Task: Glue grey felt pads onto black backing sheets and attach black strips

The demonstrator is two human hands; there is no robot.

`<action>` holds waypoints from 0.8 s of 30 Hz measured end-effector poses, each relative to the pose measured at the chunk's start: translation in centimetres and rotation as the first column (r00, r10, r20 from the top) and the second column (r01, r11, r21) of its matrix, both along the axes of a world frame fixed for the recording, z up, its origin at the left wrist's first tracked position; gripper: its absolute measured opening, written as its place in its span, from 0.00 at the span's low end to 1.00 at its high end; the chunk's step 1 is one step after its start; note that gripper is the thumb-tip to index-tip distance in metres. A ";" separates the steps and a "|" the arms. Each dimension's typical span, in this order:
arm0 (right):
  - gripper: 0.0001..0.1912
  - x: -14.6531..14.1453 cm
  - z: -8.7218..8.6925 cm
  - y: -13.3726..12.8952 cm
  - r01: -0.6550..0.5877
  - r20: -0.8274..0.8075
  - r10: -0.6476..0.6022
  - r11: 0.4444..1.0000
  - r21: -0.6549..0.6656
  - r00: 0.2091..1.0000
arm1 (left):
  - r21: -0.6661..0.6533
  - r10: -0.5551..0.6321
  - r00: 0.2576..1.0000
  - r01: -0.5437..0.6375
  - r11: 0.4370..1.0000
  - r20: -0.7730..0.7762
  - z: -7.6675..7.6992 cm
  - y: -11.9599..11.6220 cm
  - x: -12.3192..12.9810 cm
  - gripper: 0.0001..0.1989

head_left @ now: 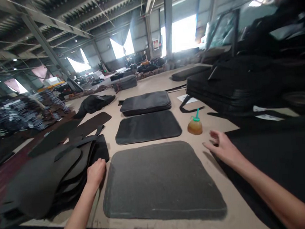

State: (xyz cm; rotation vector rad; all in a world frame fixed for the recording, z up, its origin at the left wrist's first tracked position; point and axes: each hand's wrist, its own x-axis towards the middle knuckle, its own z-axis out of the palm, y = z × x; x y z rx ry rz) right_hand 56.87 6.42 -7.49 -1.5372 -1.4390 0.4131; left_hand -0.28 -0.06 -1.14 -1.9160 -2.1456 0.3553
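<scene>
A dark grey panel with rounded corners (161, 181) lies flat on the table in front of me. At its left edge my left hand (96, 172) is closed, fingers curled under beside a pile of dark flexible sheets (48, 173); what it grips, if anything, is hidden. My right hand (223, 146) hovers right of the panel, thumb and fingers apart, nothing between them. Just beyond it stands a squat bottle of amber liquid with a green nozzle (195, 126). Behind the grey panel lie a smooth black panel (148, 126) and a stack of similar black panels (145, 103).
Black material (281, 156) covers the table's right side, with a tall pile of black pieces (227, 86) behind it. A black strap (187, 106) lies near the bottle. Stacked bundles (21, 111) stand at far left. The beige tabletop (116, 222) ends close to me.
</scene>
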 end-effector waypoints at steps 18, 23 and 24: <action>0.19 -8.6 3.5 -13.0 -0.305 0.025 0.308 0.950 -0.065 0.951 | 0.121 0.127 0.989 -0.136 0.983 0.076 0.2 1.7 0.2 0.17; 0.16 -10.0 4.2 -14.3 -0.350 0.048 0.350 0.937 0.002 0.936 | 0.054 0.144 0.983 -0.151 0.987 0.111 0.6 2.4 0.2 0.15; 0.16 -10.1 4.2 -14.6 -0.356 0.051 0.355 0.935 0.002 0.933 | 0.048 0.148 0.982 -0.155 0.987 0.117 0.8 2.5 0.2 0.14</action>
